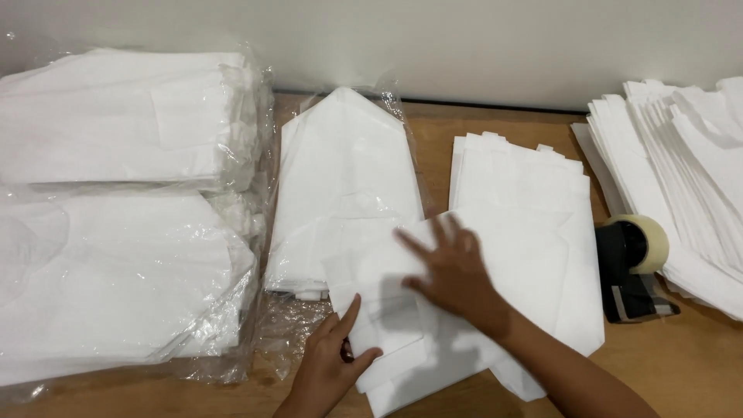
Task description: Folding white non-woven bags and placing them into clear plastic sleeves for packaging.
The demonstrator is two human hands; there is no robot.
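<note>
Nearest the camera, the left hand [329, 364] rests on the lower left edge of a white folded sheet [402, 310], thumb and forefinger parted in a V and pressed onto the material, pinching nothing. Just beyond it, the right hand [453, 271] lies flat on the middle of the same sheet with its fingers spread; it is blurred, so the exact finger contact cannot be told. The sheet lies on the wooden bench [681, 364], slightly skewed, overlapping the flat stack of white pieces [534, 201] behind it. The step in hand appears to be flattening or squaring this sheet. As a judgement, the next move calls for even downward pressure and alignment of the edges, since the thin material could crease or slide. To the right of the stack sits a tape dispenser [635, 267]. Farther right lies a fanned pile of white pieces [689, 170]. Behind the hands is an opened plastic bag of white pieces [340, 178]; at far left are two wrapped bundles [116, 217], stacked against the wall.
</note>
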